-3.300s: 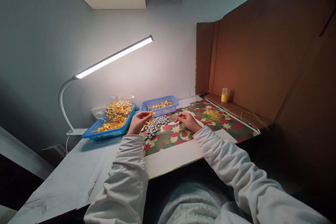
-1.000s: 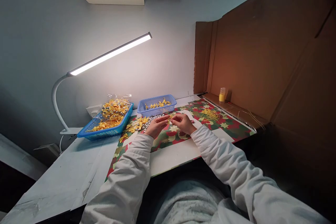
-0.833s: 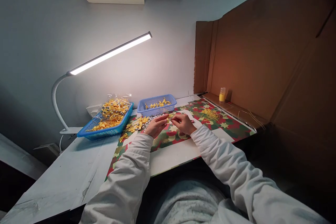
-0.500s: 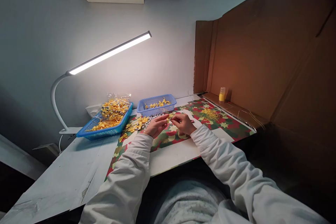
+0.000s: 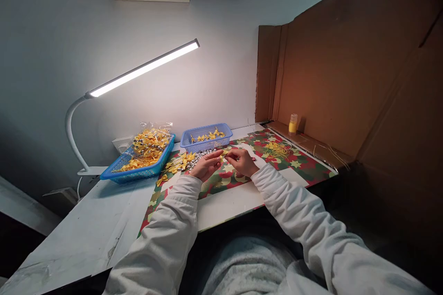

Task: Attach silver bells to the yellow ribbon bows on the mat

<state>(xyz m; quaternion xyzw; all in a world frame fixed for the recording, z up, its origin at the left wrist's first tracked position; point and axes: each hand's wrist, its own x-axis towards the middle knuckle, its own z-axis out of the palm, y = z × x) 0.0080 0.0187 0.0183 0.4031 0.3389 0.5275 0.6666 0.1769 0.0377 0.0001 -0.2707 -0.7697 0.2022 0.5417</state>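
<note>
My left hand (image 5: 206, 167) and my right hand (image 5: 243, 162) meet above the patterned mat, fingertips nearly touching. Between them shows a small yellow ribbon bow (image 5: 224, 152), largely covered by the fingers. The left fingers are closed on it. My right thumb and forefinger pinch at its near side; any thin cord there is too small to make out. Loose yellow bows (image 5: 180, 162) lie left of my left hand, beside a heap of small silver bells (image 5: 198, 160) that the hand partly hides.
A blue basket (image 5: 138, 176) piled with yellow bows stands left; a paler basket (image 5: 206, 145) with several bows is behind my hands. Yellow cords (image 5: 277, 150) lie at right, near a small yellow bottle (image 5: 292, 125). A cardboard wall (image 5: 346, 78) bounds the right side; a lamp (image 5: 145, 68) arches at left.
Both hands stay in nearly the same place, with only a slight shift of the fingers around the bow. The camera view has moved very slightly.
</note>
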